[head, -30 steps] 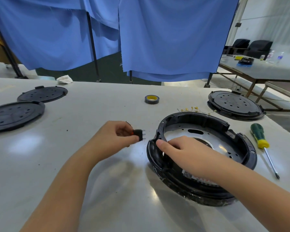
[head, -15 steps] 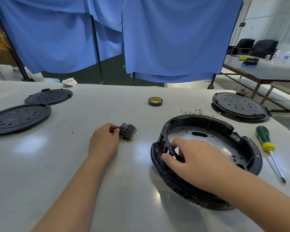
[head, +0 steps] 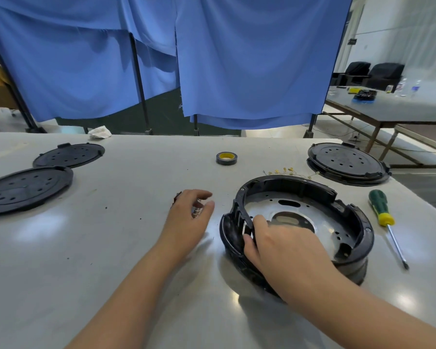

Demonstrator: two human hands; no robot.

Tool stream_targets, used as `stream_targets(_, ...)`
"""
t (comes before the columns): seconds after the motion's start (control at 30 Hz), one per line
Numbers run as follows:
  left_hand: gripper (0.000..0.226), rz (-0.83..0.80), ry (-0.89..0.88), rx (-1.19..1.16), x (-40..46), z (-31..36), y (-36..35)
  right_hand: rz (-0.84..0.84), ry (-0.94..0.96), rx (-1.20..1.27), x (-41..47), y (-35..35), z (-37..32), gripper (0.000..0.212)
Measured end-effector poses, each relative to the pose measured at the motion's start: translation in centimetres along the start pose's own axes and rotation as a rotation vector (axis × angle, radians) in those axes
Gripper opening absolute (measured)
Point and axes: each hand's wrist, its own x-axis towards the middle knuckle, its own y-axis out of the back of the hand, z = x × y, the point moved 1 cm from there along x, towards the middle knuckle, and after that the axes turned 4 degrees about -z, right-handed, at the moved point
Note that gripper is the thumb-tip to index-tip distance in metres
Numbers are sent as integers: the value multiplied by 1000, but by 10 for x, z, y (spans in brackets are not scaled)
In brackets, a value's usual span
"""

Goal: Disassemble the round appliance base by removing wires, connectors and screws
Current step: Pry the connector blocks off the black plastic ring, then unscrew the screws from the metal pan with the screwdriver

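while the round appliance base sits on the counter at right of centre, tilted up on its near edge, i read the step as clearing parts off its left wall. right hand: fingers curled over the left rim, thumb on the outer wall, gripping the black plastic there. left hand: just left of the base, fingers loosely spread over a small black-and-red connector part lying on the counter; only slivers of it show past the fingers, and it does not look pinched.

judgement: the connector looks set aside and the base is partly stripped, metal plate bare inside. a bundle of thin wires with yellow terminals lies just beyond the far rim. green-and-yellow screwdriver rests at right of the frame, untouched.

next move likely calls for the left hand to come clear, and for the screwdriver on any remaining screws; i cannot tell from here which screws are left. tape roll sits at upper centre, three black round covers around the counter edges.
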Motion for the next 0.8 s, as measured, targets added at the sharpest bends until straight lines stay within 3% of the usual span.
stream_targets(0.1,23,-125,64,-192,-2,8,-7,38,56,-24,10,16,6,48)
stream_targets(0.2,60,-225,50,-264,-2,13,-9,35,-27,-42,23,40,16,39)
stream_targets(0.27,78,-278,-24,-177,-3,17,-7,184,-30,-82,34,45,28,30)
stream_targets(0.43,102,-219,-336,72,3,41,3,219,28,54,37,64,46,32)
stream_targets(0.6,64,36,-611,255,6,76,24,162,179,150,29,70,56,41)
stream_targets(0.8,54,49,-722,426,5,91,38,146,176,478,36,76,87,37)
